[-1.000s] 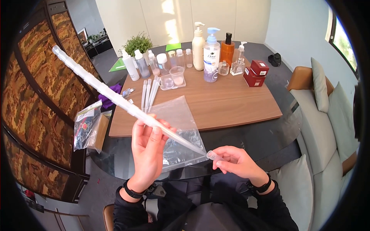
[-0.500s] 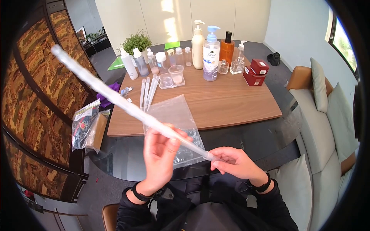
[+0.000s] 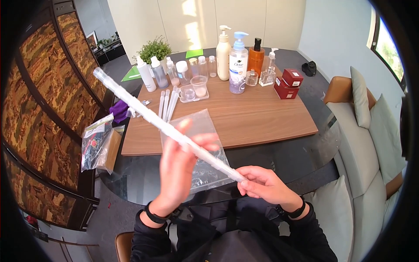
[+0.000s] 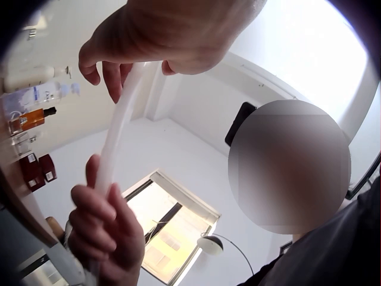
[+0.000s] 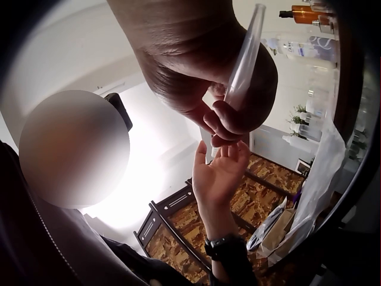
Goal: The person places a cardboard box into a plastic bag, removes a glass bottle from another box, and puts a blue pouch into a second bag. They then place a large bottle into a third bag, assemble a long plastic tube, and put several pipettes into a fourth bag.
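Observation:
A long white translucent tube (image 3: 150, 115) slants from upper left down to my right hand (image 3: 268, 185), whose fingers and thumb grip its lower end. My left hand (image 3: 176, 170), blurred, is at the tube's middle with its fingers spread loosely behind it. In the left wrist view the right hand (image 4: 107, 232) curls round the tube (image 4: 113, 143), below the left hand (image 4: 172, 30). A clear tapered end (image 5: 247, 59) sticks out of the right hand (image 5: 196, 65) in the right wrist view, where the left hand's fingers (image 5: 229, 152) are extended.
A clear plastic bag (image 3: 198, 122) lies over the front edge of the wooden board (image 3: 262, 118). Several slim tubes (image 3: 168, 105), small bottles, pump bottles (image 3: 238, 70) and red boxes (image 3: 286, 89) stand or lie behind. Packed bags (image 3: 98, 144) are at the left.
The long tube's far end has come down and to the right, nearer my right hand. My left hand moved right, then its grip loosened. The right hand stays almost in place.

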The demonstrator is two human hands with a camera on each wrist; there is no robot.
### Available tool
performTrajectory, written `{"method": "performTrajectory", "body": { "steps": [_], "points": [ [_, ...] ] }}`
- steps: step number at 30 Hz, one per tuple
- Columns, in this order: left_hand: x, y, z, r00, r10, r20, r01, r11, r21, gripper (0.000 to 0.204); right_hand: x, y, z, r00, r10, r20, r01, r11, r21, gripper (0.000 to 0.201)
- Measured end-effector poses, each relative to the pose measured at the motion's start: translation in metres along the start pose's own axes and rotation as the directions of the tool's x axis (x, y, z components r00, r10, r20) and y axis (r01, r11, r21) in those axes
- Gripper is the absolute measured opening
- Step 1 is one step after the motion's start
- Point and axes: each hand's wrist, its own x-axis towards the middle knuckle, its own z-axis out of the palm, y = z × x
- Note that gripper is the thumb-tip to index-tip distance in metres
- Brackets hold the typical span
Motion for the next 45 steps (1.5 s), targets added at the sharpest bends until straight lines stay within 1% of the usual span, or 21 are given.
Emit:
{"method": "performTrajectory", "body": {
  "steps": [2, 5, 6, 9, 12, 15, 18, 21, 24, 27, 28, 31, 33, 37, 40, 42, 43, 45],
  "points": [
    [0.011, 0.019, 0.000, 0.996, 0.018, -0.085, -0.018, 1.000, 0.000, 0.047, -0.001, -0.002, 0.000, 1.000, 0.020, 0.003, -0.019, 1.000, -0.016, 0.038],
    [0.028, 0.031, -0.004, 0.994, 0.001, -0.105, -0.002, 1.000, -0.004, 0.046, -0.002, -0.011, 0.002, 0.998, 0.060, -0.007, -0.060, 0.998, -0.019, 0.038],
    [0.030, 0.034, 0.001, 0.994, -0.009, -0.105, 0.009, 1.000, 0.004, 0.041, -0.002, -0.014, 0.002, 0.997, 0.073, -0.014, -0.073, 0.997, -0.016, 0.038],
    [0.036, 0.029, 0.004, 0.995, 0.007, -0.100, -0.011, 0.999, -0.039, 0.033, -0.002, -0.017, 0.004, 0.996, 0.086, -0.010, -0.086, 0.996, -0.010, 0.039],
    [0.037, 0.027, 0.009, 0.992, 0.053, -0.111, -0.059, 0.997, -0.050, 0.026, -0.003, -0.018, 0.005, 0.998, 0.062, -0.009, -0.062, 0.998, -0.011, 0.039],
    [0.035, 0.021, 0.009, 0.994, 0.093, -0.050, -0.096, 0.993, -0.064, 0.023, -0.002, -0.019, 0.005, 0.998, 0.056, -0.012, -0.056, 0.998, -0.036, 0.039],
    [0.034, 0.022, 0.011, 0.994, 0.083, -0.070, -0.085, 0.996, -0.034, 0.022, -0.001, -0.021, 0.007, 0.998, 0.069, -0.007, -0.069, 0.997, -0.025, 0.038],
    [0.034, 0.021, 0.009, 0.994, 0.080, -0.071, -0.083, 0.996, -0.041, 0.022, 0.001, -0.022, 0.004, 0.992, 0.119, 0.040, -0.118, 0.993, -0.017, 0.038],
    [0.034, 0.018, 0.008, 0.993, 0.079, -0.088, -0.082, 0.996, -0.025, 0.021, 0.002, -0.025, 0.006, 0.982, 0.165, 0.090, -0.173, 0.980, 0.096, 0.040],
    [0.030, 0.013, 0.017, 0.999, -0.027, -0.040, 0.027, 1.000, 0.015, 0.023, 0.005, -0.026, 0.010, 0.990, 0.127, 0.059, -0.138, 0.963, 0.230, 0.041],
    [0.030, 0.011, 0.017, 0.998, -0.024, -0.062, 0.024, 1.000, -0.009, 0.022, 0.005, -0.028, 0.009, 0.986, 0.152, 0.065, -0.163, 0.955, 0.247, 0.041],
    [0.034, 0.008, 0.015, 0.996, 0.001, -0.085, 0.000, 1.000, 0.009, 0.022, 0.007, -0.032, 0.007, 0.976, 0.206, 0.077, -0.219, 0.934, 0.282, 0.042],
    [0.035, 0.007, 0.015, 0.996, -0.037, -0.085, 0.034, 0.999, -0.039, 0.022, 0.008, -0.031, 0.006, 0.972, 0.220, 0.082, -0.234, 0.933, 0.275, 0.042],
    [0.039, 0.007, 0.011, 0.992, -0.091, -0.091, 0.080, 0.990, -0.117, 0.021, 0.011, -0.027, 0.001, 0.969, 0.221, 0.107, -0.244, 0.914, 0.323, 0.044],
    [0.039, 0.010, 0.009, 0.990, -0.089, -0.107, 0.071, 0.984, -0.162, 0.020, 0.011, -0.025, 0.001, 0.972, 0.210, 0.105, -0.233, 0.917, 0.323, 0.045],
    [0.038, 0.013, 0.010, 0.992, -0.059, -0.116, 0.040, 0.986, -0.161, 0.021, 0.011, -0.027, 0.003, 0.975, 0.202, 0.096, -0.222, 0.923, 0.314, 0.045],
    [0.038, 0.014, 0.010, 0.992, -0.044, -0.120, 0.025, 0.987, -0.160, 0.021, 0.009, -0.029, 0.003, 0.974, 0.205, 0.100, -0.225, 0.934, 0.278, 0.044],
    [0.042, 0.017, 0.000, 0.986, 0.053, -0.156, -0.077, 0.985, -0.155, 0.023, 0.005, -0.033, 0.002, 0.971, 0.213, 0.106, -0.231, 0.951, 0.204, 0.042]
  ]
}}
